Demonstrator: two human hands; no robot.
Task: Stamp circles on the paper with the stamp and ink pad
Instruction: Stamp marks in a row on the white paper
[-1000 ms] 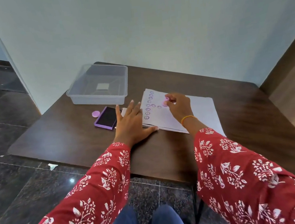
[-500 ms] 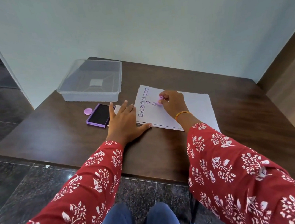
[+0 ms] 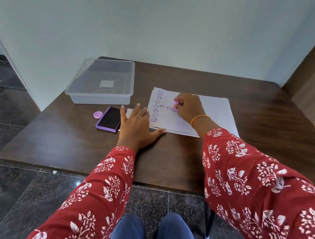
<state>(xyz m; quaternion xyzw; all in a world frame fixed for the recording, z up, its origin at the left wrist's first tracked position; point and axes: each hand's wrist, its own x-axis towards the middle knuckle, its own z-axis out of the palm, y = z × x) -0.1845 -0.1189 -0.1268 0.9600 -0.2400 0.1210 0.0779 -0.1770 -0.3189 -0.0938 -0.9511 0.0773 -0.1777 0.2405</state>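
A white paper stack [image 3: 217, 110] lies on the brown table [image 3: 76, 141]. A column of purple circle stamps runs down its left side, with two more in a short row to the right. My right hand [image 3: 189, 107] is shut on a small pink stamp [image 3: 175, 105], pressed onto the paper at the end of that row. My left hand [image 3: 136, 128] lies flat with fingers spread on the paper's left edge. The open purple ink pad [image 3: 110, 119] sits just left of my left hand.
A small round lilac cap [image 3: 98, 114] lies next to the ink pad's far left corner. A clear plastic lidded box [image 3: 102, 82] stands at the back left against the wall. The table's front edge is near my knees.
The stamp in my right hand stays at the end of the short row, now pressed down on the paper. My left hand holds its place. The camera view shifted slightly.
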